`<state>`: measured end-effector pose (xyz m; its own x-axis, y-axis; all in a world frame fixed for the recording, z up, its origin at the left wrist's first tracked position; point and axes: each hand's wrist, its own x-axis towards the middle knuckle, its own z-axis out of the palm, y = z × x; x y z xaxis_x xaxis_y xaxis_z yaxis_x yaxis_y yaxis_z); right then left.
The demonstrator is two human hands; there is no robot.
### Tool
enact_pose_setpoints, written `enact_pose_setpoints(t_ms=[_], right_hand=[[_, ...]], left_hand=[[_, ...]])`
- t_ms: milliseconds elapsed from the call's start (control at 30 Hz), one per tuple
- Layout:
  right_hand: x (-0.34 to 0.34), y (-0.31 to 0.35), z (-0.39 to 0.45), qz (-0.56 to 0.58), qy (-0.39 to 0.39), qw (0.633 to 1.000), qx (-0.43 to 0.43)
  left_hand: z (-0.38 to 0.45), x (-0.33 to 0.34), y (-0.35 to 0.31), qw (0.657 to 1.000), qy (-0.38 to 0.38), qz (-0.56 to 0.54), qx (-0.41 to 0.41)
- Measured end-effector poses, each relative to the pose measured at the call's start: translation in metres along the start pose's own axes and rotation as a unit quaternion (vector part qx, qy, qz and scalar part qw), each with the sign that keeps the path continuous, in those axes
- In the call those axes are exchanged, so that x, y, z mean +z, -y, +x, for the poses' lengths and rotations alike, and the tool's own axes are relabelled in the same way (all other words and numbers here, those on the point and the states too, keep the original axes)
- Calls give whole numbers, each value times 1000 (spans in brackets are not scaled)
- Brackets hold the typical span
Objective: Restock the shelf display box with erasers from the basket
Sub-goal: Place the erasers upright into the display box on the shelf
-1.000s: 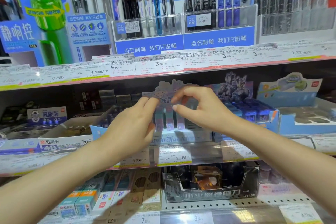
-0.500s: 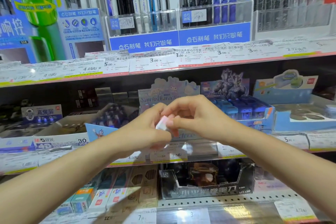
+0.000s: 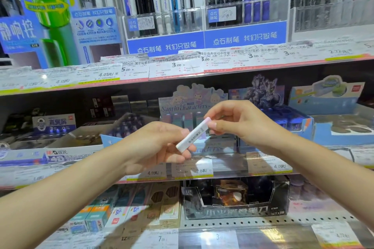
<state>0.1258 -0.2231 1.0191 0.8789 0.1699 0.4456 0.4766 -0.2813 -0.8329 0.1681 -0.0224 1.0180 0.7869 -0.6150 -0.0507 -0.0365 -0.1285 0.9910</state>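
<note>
Both hands met in front of the middle shelf, sharing one long white eraser (image 3: pixel 193 135) with a barcode on its wrapper. Left hand (image 3: pixel 159 145) was half curled, fingers closed around the eraser's lower left end, forearm reaching in from the near left. Right hand (image 3: pixel 240 122) pinched the upper right, pinkish end between thumb and fingertips, other fingers loosely bent, forearm coming in from the near right. The eraser was tilted, rising to the right, held in the air just in front of the cartoon-character display box (image 3: pixel 194 107) on the middle shelf (image 3: pixel 263 170), not touching it.
</note>
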Motion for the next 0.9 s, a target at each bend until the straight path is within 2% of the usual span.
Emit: enact_pose_setpoints(t_ms=[133,300,400,467,500,533,600,633,667,700,733,800,900], right_hand=[[4,1,-1,13,8,1000,-1],[15,3,2,140,-38,989,41],[20,2,6,81,-62,995,17],[18,2,11,54,-74,996,0],[15,2,14,41,-78,996,-12],[11,1,17,19,-84,996,-27],[0,2,21,-58,-91,993,-57],[-4,2,24,-97,-85,989,-67],[-8,1,26,-128,-76,986,-72],[-10,-1,28,-152,-66,984,-71],[-12,-3,30,-170,-59,981,-69],[-14,-8,34,-195,-59,977,-67],[-15,-14,36,-208,-59,975,-59]], left_hand=[[-1,2,3,1000,12,2,24],[4,10,6,995,-53,-5,90],[7,13,5,990,-79,20,118],[10,12,4,980,-99,79,155],[12,10,5,964,-118,140,191],[14,6,6,933,-142,229,239],[16,-5,9,820,-173,444,317],[16,-10,9,766,-163,529,326],[17,-14,9,727,-141,595,311],[17,-16,9,704,-120,641,282],[19,-18,10,694,-101,666,252],[21,-21,10,701,-65,676,216],[24,-24,12,718,-38,658,222]])
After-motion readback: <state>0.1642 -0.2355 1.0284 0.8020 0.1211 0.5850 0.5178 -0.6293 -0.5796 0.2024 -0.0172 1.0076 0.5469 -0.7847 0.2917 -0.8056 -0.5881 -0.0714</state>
